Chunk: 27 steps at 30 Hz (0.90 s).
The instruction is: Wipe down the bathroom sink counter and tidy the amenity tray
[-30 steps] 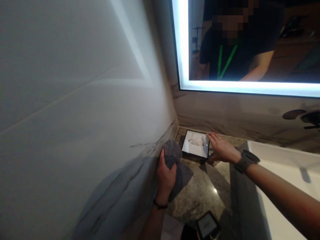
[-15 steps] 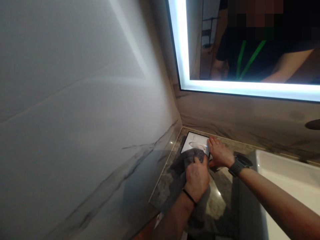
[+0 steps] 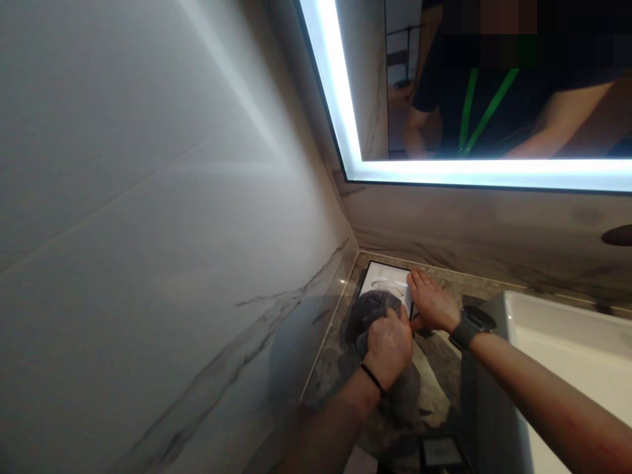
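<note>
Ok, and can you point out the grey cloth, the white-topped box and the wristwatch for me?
Grey cloth (image 3: 371, 311): head view, its bunched upper part.
White-topped box (image 3: 392, 273): head view, the far part of its top.
Wristwatch (image 3: 480, 319): head view, its dark face.

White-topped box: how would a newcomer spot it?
Below the lit mirror, find the stone counter left of the basin. The box sits in its back corner, beside the right hand. Unlike the crumpled gray cloth, its top is white with an oval opening.

No readable text, label, brand, number or sign shows on anything in view.
</note>
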{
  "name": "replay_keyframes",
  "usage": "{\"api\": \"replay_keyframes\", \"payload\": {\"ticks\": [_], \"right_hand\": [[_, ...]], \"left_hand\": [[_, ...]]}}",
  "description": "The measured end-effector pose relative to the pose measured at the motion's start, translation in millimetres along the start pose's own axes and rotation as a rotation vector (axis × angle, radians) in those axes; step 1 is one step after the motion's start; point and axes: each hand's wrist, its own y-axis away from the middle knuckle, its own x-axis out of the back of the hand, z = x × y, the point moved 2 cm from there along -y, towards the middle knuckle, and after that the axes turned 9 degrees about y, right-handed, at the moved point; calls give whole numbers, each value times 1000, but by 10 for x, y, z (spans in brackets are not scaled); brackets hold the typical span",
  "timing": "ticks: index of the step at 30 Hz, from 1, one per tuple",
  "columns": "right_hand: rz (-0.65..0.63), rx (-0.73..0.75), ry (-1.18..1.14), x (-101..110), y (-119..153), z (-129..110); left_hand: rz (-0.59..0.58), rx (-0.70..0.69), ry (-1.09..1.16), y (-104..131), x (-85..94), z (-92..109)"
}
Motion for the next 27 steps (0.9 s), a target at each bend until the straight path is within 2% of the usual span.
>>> {"api": "replay_keyframes", "payload": {"ticks": [3, 6, 9, 11, 13, 15, 18, 20, 22, 24, 27], "right_hand": [[3, 4, 4, -14, -5, 7], [-9, 1, -10, -13, -9, 8], [-46, -18, -27, -2, -18, -6], [-55, -27, -29, 8, -27, -31], [-53, -33, -31, 9, -36, -66], [-41, -40, -25, -2, -43, -95], [-1, -34, -13, -21, -51, -98], [16, -15, -5, -18, -53, -81], [26, 5, 2, 1, -39, -77], [23, 23, 5, 19, 5, -115], [33, 83, -8, 16, 138, -248]], "left_hand": [[-54, 46, 9, -53, 140, -337], [-24, 183, -6, -51, 187, -762], [-11, 352, 3, 103, 57, -1069], [-5, 402, 55, 259, -79, -1193], [56, 386, 132, 364, -195, -1267], [160, 365, 232, 337, -270, -1323], [241, 271, 600, 33, -341, -1394], [219, 210, 883, -197, -385, -1433], [193, 215, 1024, -293, -436, -1460], [208, 239, 1051, -199, -490, -1460], [242, 271, 1145, 168, -575, -1405]]}}
